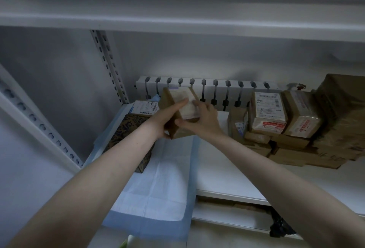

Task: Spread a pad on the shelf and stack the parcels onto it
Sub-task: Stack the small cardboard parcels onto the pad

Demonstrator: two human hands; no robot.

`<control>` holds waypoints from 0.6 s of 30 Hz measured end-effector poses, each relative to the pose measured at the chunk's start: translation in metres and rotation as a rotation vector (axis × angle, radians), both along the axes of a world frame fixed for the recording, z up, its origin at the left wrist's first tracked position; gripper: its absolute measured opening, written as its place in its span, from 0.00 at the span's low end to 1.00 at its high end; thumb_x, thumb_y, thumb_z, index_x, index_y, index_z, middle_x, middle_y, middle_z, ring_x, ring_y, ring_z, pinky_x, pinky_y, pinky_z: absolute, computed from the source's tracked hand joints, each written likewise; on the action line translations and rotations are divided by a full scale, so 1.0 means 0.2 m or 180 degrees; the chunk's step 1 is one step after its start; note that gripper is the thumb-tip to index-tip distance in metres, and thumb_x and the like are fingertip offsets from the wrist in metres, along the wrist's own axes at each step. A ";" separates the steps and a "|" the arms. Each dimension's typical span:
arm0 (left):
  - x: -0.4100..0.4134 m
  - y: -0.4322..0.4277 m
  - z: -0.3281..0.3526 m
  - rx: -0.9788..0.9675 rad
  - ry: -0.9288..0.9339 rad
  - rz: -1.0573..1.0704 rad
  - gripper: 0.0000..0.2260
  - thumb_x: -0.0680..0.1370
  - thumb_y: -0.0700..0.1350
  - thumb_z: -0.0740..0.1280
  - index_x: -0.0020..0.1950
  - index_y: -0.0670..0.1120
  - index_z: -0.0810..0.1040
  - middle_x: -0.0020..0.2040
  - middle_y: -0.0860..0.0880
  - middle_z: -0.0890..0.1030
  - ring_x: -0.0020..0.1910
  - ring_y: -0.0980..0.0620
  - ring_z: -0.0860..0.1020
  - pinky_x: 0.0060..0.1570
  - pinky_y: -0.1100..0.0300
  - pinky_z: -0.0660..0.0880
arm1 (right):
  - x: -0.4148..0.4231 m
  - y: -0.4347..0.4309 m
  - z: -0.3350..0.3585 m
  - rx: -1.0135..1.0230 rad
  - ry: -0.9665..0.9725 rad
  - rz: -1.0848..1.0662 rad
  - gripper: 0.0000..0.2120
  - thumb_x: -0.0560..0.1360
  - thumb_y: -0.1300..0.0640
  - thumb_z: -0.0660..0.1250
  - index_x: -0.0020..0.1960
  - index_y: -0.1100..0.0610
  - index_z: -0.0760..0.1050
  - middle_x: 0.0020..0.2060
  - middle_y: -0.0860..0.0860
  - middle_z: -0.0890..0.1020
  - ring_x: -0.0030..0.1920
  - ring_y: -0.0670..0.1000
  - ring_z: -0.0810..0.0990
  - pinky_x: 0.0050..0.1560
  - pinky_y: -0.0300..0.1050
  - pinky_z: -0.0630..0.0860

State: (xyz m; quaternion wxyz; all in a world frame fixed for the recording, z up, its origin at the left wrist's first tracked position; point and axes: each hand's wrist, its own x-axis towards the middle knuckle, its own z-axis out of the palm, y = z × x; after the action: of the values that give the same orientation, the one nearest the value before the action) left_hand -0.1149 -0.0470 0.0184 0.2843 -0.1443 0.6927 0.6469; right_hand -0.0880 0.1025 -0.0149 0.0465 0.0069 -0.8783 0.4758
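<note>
Two items, a patterned box [128, 129] and a labelled parcel [145, 107] behind it, lie on the pad [164, 178] at the left of the shelf [227, 168]. Above the pad, the left hand [167, 117] and right hand [203, 119] both grip a brown parcel [181, 105], tilted, label face up, long axis unclear. To the right, stacked parcels [276, 121] crowd the bare shelf.

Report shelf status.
One parcel gripped by left hand and right hand, over the pad. On pad: patterned box. Remaining stack waits right. Nothing blocking.
</note>
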 end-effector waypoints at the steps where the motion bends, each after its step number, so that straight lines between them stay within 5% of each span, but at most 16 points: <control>1: -0.01 -0.02 -0.02 -0.0048 -0.0027 0.0103 0.36 0.58 0.63 0.78 0.63 0.50 0.76 0.56 0.46 0.82 0.54 0.45 0.80 0.53 0.48 0.77 | -0.01 -0.01 0.02 -0.0400 -0.0047 0.0123 0.42 0.61 0.34 0.74 0.68 0.51 0.67 0.62 0.50 0.68 0.62 0.46 0.66 0.57 0.39 0.69; 4: -0.02 -0.10 -0.04 0.0260 -0.0076 0.0214 0.17 0.71 0.52 0.74 0.56 0.47 0.80 0.50 0.45 0.84 0.46 0.47 0.82 0.37 0.56 0.80 | -0.08 0.00 0.03 -0.1546 -0.0561 -0.0156 0.32 0.71 0.45 0.73 0.67 0.58 0.66 0.57 0.51 0.75 0.50 0.45 0.75 0.39 0.30 0.72; 6: -0.03 -0.15 -0.04 0.0418 -0.0101 0.0035 0.10 0.74 0.50 0.71 0.53 0.48 0.81 0.46 0.47 0.85 0.43 0.50 0.83 0.34 0.58 0.80 | -0.11 0.01 0.01 -0.1801 -0.1556 -0.0021 0.30 0.70 0.44 0.73 0.64 0.57 0.68 0.56 0.52 0.77 0.52 0.49 0.76 0.49 0.40 0.76; 8: -0.06 -0.17 -0.04 0.0437 -0.0058 -0.0133 0.12 0.74 0.51 0.70 0.56 0.49 0.80 0.51 0.47 0.85 0.47 0.50 0.82 0.43 0.56 0.80 | -0.11 0.00 -0.02 -0.2284 -0.2274 0.0247 0.23 0.70 0.44 0.73 0.59 0.54 0.73 0.56 0.56 0.78 0.57 0.55 0.76 0.63 0.54 0.73; 11: -0.12 -0.21 -0.05 0.0352 0.0135 -0.0096 0.15 0.76 0.55 0.66 0.58 0.49 0.78 0.56 0.49 0.81 0.55 0.48 0.78 0.59 0.53 0.72 | -0.15 -0.04 -0.06 -0.2963 -0.2191 0.0011 0.17 0.71 0.50 0.73 0.56 0.54 0.75 0.55 0.57 0.78 0.56 0.56 0.77 0.60 0.53 0.76; 15: -0.26 -0.29 -0.14 -0.1181 0.0947 -0.0007 0.29 0.75 0.62 0.63 0.67 0.43 0.73 0.69 0.45 0.72 0.66 0.46 0.71 0.68 0.56 0.65 | -0.22 -0.07 -0.12 -0.3040 -0.1958 -0.0525 0.21 0.73 0.50 0.71 0.62 0.55 0.71 0.51 0.55 0.76 0.52 0.55 0.76 0.60 0.52 0.76; 18: -0.31 -0.38 -0.23 -0.2247 0.1388 -0.0449 0.16 0.79 0.48 0.62 0.64 0.43 0.74 0.70 0.41 0.71 0.68 0.45 0.69 0.62 0.60 0.65 | -0.30 -0.14 -0.16 -0.3260 -0.2078 -0.0626 0.22 0.73 0.48 0.70 0.63 0.55 0.70 0.52 0.55 0.76 0.56 0.57 0.76 0.58 0.53 0.76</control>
State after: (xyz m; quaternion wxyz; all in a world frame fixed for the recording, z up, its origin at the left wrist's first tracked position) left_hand -0.1763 -0.1238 -0.0283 0.1077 -0.0447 0.9240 0.3642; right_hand -0.1480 0.0750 -0.0473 -0.1838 -0.2433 -0.5036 0.8083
